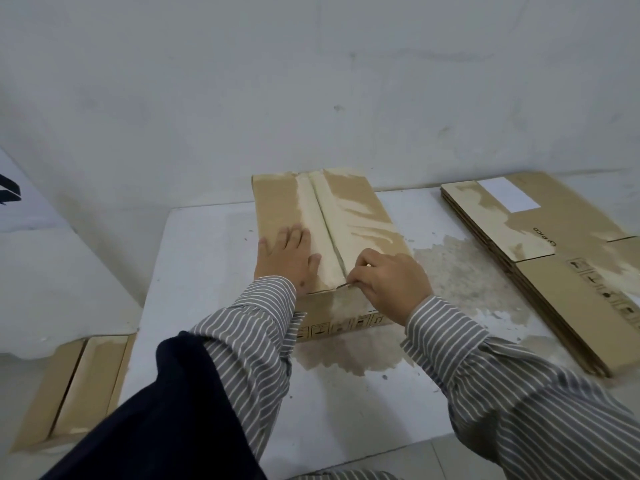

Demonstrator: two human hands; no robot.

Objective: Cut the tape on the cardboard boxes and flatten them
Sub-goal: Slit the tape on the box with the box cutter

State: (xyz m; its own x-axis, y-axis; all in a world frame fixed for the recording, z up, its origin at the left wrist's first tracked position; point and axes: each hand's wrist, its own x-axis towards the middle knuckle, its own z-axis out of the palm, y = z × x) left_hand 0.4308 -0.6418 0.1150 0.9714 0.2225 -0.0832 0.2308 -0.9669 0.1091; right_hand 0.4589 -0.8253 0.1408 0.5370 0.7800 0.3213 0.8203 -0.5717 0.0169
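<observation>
While left hand [289, 252] lies flat on box [277, 202], right grip [388, 277] pinched around half-hidden blade [343, 286]

left grip [286, 255] flat, right grip [388, 277] pinching.

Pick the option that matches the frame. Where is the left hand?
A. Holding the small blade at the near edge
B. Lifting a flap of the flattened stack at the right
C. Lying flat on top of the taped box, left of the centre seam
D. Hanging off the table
C: the left hand lies with fingers spread flat on the taped box, left of its seam, while the right hand pinches a small blade at the near edge.
</observation>
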